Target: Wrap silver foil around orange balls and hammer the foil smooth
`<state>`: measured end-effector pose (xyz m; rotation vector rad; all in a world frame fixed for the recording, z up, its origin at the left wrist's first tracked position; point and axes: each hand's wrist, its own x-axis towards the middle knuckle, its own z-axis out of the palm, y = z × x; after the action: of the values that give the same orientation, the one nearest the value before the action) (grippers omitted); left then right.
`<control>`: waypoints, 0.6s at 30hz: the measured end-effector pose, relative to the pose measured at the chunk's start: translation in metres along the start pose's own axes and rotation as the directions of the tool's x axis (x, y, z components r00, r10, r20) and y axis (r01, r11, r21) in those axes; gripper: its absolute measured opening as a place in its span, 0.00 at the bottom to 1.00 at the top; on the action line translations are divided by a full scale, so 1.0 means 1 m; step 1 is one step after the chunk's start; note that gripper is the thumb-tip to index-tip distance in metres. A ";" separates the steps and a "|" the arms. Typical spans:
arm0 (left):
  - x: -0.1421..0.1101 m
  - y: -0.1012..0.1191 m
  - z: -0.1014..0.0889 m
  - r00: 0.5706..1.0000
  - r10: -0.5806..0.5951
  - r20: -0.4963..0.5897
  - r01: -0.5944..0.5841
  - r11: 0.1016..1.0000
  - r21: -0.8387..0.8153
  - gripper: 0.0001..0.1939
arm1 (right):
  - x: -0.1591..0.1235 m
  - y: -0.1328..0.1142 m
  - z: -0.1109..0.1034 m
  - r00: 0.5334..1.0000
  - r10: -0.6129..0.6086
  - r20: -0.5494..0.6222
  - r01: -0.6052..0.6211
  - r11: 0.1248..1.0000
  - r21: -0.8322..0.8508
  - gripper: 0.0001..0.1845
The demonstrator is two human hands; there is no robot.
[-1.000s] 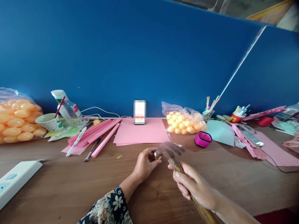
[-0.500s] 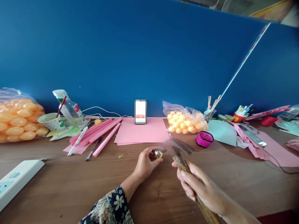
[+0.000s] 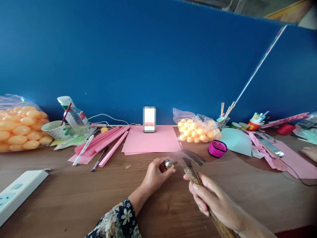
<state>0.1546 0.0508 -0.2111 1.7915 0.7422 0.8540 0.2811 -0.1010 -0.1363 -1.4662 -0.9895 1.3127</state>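
Observation:
My right hand (image 3: pixel 208 193) is wrapped round the wooden handle of a claw hammer (image 3: pixel 192 172), whose blurred head tilts over the table at the middle. Close to the hammer's striking face, my left hand (image 3: pixel 157 173) grips a small shiny metal ball (image 3: pixel 168 164) between thumb and fingers. A bit of yellow shows beside the ball, too small to make out. Whether the hammer touches the ball, I cannot tell. Behind both hands lie pink paper sheets (image 3: pixel 151 143).
Bags of orange balls (image 3: pixel 192 130) stand by the blue wall. Pink strips (image 3: pixel 104 140), pens and a paper cup (image 3: pixel 55 130) lie left, with a power strip (image 3: pixel 18 193). Right are a magenta band (image 3: pixel 217 148), a phone (image 3: pixel 269 145) and another person's hand (image 3: pixel 310 153).
The hammer head has moved off the ball to the right, then slightly back toward it. My left hand keeps its hold on the ball. The other person's hand has shifted at the right edge.

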 end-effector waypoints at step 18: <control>0.003 0.001 -0.003 0.993 -0.109 0.047 0.118 0.952 -0.281 0.24 | 0.004 -0.001 0.001 1.000 -0.020 0.014 0.021 0.998 -0.064 0.22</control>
<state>0.1536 0.0547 -0.2090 1.4899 0.6599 0.8095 0.2810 -0.0972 -0.1364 -1.4929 -1.0612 1.2881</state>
